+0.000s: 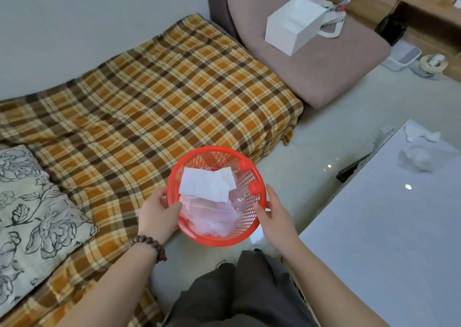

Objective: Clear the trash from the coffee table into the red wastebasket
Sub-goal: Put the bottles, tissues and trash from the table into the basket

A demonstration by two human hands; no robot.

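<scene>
- Partly done: red wastebasket [216, 196] at centre already holding white paper [207, 184] and clear plastic
- Left on the bench [389, 227] at 3 o'clock: crumpled tissue [421, 132], plastic wad [415, 159]
- Left hand [159, 214] and right hand [274, 214] gripping opposite rim edges
- Mouth facing up, long axis near vertical, tilted slightly toward the viewer

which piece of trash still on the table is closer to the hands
The crumpled clear plastic, nearer along the coffee table to the right hand. The white crumpled tissue lies beyond it at the table's far corner.
</scene>
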